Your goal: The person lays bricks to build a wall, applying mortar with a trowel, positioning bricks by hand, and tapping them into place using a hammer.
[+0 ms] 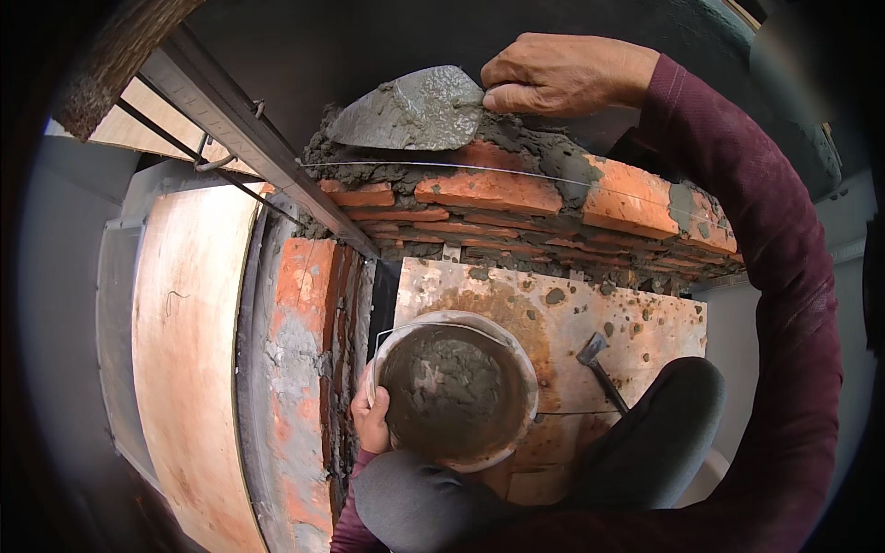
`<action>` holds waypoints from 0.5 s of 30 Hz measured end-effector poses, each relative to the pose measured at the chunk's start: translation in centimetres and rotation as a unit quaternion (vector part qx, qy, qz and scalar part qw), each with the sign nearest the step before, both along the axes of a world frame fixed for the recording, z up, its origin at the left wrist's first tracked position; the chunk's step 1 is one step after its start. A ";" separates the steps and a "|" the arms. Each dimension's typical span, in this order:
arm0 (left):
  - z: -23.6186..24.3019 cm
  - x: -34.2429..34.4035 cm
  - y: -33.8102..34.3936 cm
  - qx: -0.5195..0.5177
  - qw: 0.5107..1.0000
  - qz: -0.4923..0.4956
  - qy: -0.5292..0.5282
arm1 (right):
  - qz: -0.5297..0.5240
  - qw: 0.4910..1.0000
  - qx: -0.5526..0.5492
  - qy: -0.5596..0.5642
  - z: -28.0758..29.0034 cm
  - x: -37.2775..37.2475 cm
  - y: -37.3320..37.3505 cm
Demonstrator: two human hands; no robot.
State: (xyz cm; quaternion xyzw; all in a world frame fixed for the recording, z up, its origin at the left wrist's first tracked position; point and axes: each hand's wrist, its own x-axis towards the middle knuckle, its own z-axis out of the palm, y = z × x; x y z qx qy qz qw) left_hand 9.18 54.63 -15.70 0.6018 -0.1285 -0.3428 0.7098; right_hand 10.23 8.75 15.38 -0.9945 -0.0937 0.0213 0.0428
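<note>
One bare left grip [372, 424] pinched a round white bucket [527, 387] of grey mortar [452, 382] at its rim; right grip [570, 74] was curled closed at the heel of a mortar-smeared grey metal trowel [415, 111], handle hidden. Trowel was beyond the bucket, over an orange brick wall [489, 192]. Dark metal-headed hammer [592, 349] lay right of the bucket.

Pale plywood panel [189, 341] at left, spattered boards [585, 315] below
</note>
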 end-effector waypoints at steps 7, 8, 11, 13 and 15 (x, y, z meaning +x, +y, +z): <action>2.1 0.5 -1.3 0.035 0.999 -0.018 0.007 | -0.035 0.998 -0.012 0.050 -4.0 2.2 1.3; 2.0 0.5 -1.3 0.035 0.999 -0.016 0.010 | -0.019 0.999 -0.019 0.027 -4.4 3.0 1.8; 1.5 0.5 -1.0 0.031 0.999 -0.012 0.013 | -0.123 0.985 -0.035 0.117 -3.3 5.0 4.0; 1.2 0.7 -0.9 0.033 0.999 -0.011 0.008 | -0.174 0.963 -0.065 0.196 -1.2 4.8 4.9; 1.2 0.4 0.0 0.041 0.999 0.004 0.011 | -0.159 0.960 -0.079 0.217 0.3 4.3 5.4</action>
